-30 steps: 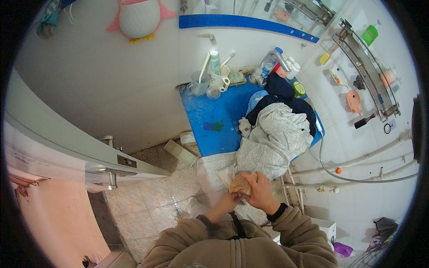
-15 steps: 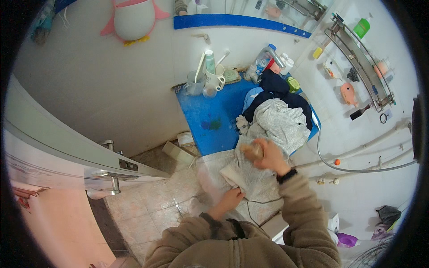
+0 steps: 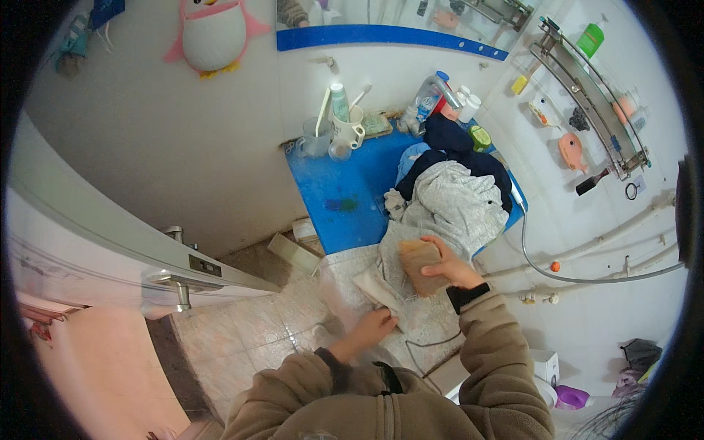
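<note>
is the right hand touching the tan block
Touching: the head view shows the right hand gripping the tan block at its right side, no gap visible.

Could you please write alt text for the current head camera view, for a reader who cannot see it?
A person's right hand holds a tan block over a light grey garment, while the left hand grips pale cloth. The garment drapes over the front of a blue tabletop; navy clothes and a white mug are farther back.
</note>
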A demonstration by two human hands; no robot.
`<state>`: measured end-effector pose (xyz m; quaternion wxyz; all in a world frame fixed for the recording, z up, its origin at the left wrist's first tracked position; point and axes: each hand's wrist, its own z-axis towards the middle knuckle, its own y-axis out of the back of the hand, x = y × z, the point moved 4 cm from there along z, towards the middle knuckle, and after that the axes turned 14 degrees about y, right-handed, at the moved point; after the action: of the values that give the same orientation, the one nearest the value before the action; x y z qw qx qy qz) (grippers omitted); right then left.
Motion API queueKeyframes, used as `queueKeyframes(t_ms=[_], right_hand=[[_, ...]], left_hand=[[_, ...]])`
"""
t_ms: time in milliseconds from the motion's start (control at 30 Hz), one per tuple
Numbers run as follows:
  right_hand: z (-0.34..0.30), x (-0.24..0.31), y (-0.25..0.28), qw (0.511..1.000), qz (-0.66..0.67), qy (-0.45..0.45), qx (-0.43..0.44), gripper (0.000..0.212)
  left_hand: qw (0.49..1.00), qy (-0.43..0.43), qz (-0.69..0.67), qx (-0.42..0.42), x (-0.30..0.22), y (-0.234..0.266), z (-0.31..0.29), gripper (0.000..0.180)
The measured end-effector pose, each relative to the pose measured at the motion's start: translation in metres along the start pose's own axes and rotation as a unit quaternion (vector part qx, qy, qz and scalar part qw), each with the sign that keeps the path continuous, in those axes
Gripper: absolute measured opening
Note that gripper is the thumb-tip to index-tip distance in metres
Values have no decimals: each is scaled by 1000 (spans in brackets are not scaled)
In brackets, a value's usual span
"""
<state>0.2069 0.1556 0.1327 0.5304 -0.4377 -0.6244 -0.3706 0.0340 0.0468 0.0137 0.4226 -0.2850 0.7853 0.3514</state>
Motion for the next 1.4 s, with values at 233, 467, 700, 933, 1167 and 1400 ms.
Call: queueKeyframes(t_ms=[233,467,700,933,1167,1400], right_hand=[[-118,-66,17,858,430,90,-268,79],[-188,-80,68,815,430,264,-285,69],[-206,-40,83,819,375,292,-322,71],[-131,3,-7,930,-38,286,-228,77],[-41,-5,-120,743,-629,217,-65,67],[54,-9,-13,798,-589,31,-124,75]], left_hand=[[883,-179,430,-59,-40,-9,-23,42],[992,-112,30,-38,-98,31,30,53],[698,-94,-691,162,-150,95,4,60],[644,78,-755,93,-36,31,16,65],[622,36,-747,231,4,36,27,65],[640,110,-744,159,-3,20,30,67]])
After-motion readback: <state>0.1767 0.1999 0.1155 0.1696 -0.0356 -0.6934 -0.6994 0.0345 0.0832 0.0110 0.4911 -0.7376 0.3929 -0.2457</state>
